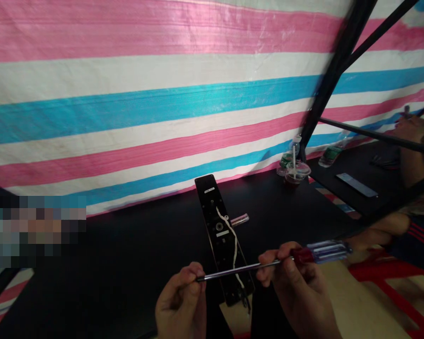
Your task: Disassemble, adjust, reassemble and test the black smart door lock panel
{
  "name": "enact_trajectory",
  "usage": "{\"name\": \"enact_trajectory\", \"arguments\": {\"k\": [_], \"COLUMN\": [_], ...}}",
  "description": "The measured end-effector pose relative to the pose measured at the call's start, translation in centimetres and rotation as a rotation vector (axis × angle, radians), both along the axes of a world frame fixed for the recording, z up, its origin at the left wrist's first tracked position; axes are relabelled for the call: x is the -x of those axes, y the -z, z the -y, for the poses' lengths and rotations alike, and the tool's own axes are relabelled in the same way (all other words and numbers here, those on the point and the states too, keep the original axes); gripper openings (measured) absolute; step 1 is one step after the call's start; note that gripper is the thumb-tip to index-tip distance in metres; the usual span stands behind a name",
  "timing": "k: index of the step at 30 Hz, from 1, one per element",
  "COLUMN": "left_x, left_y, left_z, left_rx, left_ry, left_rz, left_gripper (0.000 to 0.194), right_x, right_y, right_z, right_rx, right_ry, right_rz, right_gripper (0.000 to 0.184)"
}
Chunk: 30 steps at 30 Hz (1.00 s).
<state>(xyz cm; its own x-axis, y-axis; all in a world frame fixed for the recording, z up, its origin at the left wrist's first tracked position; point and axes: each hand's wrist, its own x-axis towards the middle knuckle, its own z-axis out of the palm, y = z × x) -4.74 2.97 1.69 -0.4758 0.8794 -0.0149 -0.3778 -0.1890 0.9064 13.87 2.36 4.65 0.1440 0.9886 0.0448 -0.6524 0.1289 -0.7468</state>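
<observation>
My right hand [297, 287] grips a screwdriver [275, 263] near its red and clear handle, with the shaft pointing left. My left hand [182, 301] is closed in a pinch at the tip of that shaft; anything small between its fingers is hidden. Just behind the shaft lies a long black lock panel [222, 238] on the black table [127, 254], with a white wire [233, 240] running down its face and a small silver handle [239, 220] sticking out to its right.
A striped pink, blue and white tarp [162, 94] hangs behind the table. A lidded drink cup [297, 172] and plastic bottles [289, 157] stand at the back right beside a black metal post [335, 66]. Another person's arm [413, 150] shows at the far right.
</observation>
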Motion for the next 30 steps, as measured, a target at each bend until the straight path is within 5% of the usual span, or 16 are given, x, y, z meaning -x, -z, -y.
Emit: {"name": "enact_trajectory", "arguments": {"k": [6, 14, 20, 25, 30], "left_x": [-0.3, -0.3, -0.9, -3.0, -3.8], "left_y": [-0.5, 1.1, 4.0, 7.8, 10.2], "left_z": [-0.2, -0.6, -3.5, -6.3, -6.3], "left_rx": [-0.258, -0.156, 0.131, 0.161, 0.168], "left_ry": [0.008, 0.043, 0.058, 0.067, 0.118], "left_rz": [-0.178, -0.237, -0.393, -0.657, -0.727], "left_gripper": [0.016, 0.014, 0.038, 0.048, 0.049], "right_x": [0.1, 0.3, -1.2, -1.9, -0.6], "right_y": [1.4, 3.1, 1.4, -1.4, -1.3], "right_z": [-1.0, -1.4, -5.5, -15.2, -23.3], "right_rx": [0.285, 0.417, 0.038, -0.367, -0.456], "right_ry": [0.031, 0.061, 0.184, 0.300, 0.227], "right_rz": [-0.173, -0.274, -0.036, 0.412, 0.733], "right_gripper": [0.029, 0.033, 0.023, 0.022, 0.031]}}
